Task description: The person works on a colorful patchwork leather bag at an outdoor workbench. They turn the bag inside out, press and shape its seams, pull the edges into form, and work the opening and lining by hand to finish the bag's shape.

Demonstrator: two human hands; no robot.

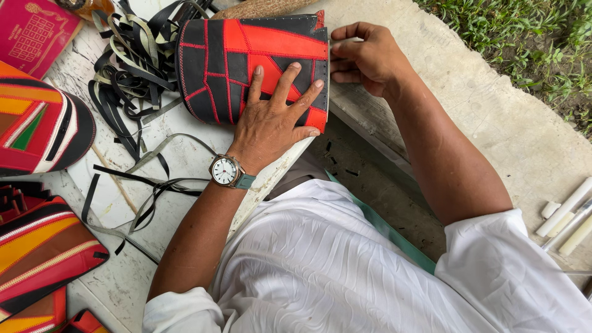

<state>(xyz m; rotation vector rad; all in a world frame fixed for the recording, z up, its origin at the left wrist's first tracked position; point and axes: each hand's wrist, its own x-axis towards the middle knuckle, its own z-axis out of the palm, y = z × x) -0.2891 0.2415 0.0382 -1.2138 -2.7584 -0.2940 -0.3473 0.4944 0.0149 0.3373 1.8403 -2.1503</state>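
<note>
- Black and red leather patchwork piece [246,58], stitched in red thread, lies at the edge of a worn white work board [179,154]; every place below is told from this piece.
- Left hand [271,120] lies flat on its lower right part, palm down, fingers spread and pointing up across the panels; it presses and grips nothing. A wristwatch [227,171] with a white dial sits on that wrist, below the piece.
- Right hand [364,55] is at its right edge, fingers curled inward and touching the rim, forearm running down and right. Whether it pinches the edge cannot be told.
- Black strips [132,68] lie in a loose tangle just left of the piece, trailing down across the board.
- Striped pouches [40,123] in red, orange, black and white lie further left and lower left; what they hold is hidden.
- White sticks [564,216] lie well off to the lower right on a concrete slab [493,105], with grass [524,43] beyond it.
</note>
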